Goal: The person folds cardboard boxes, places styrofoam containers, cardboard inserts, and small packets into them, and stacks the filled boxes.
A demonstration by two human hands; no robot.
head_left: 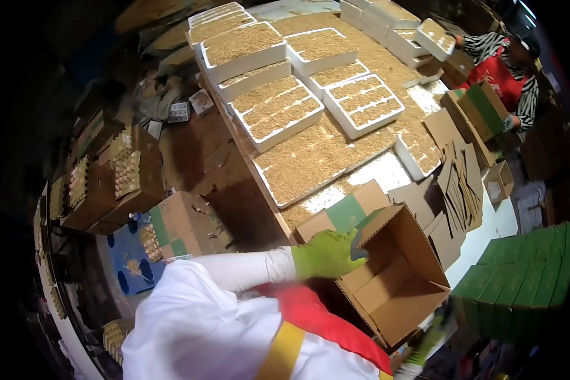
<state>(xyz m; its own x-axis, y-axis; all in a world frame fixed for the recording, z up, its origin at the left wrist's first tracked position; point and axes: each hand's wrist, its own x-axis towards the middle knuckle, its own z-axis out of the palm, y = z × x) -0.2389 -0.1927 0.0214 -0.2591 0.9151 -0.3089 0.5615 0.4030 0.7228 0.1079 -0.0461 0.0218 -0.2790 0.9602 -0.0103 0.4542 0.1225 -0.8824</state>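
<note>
An open, empty cardboard box is tilted in front of me at the table's near edge. My left hand, in a green glove with grey fingertips, grips the box's upper left edge by a flap. My right hand, also green-gloved, is blurred at the lower right, beside the box's lower edge; its fingers cannot be made out. Behind the box lies a brown flap with a green stripe. White foam trays filled with a tan, crumbly material stand beyond.
A co-worker at the upper right handles a foam tray and a carton. Flat cardboard pieces lie right of the box. Green cartons are stacked at the right. Eggs in trays sit on boxes at the left.
</note>
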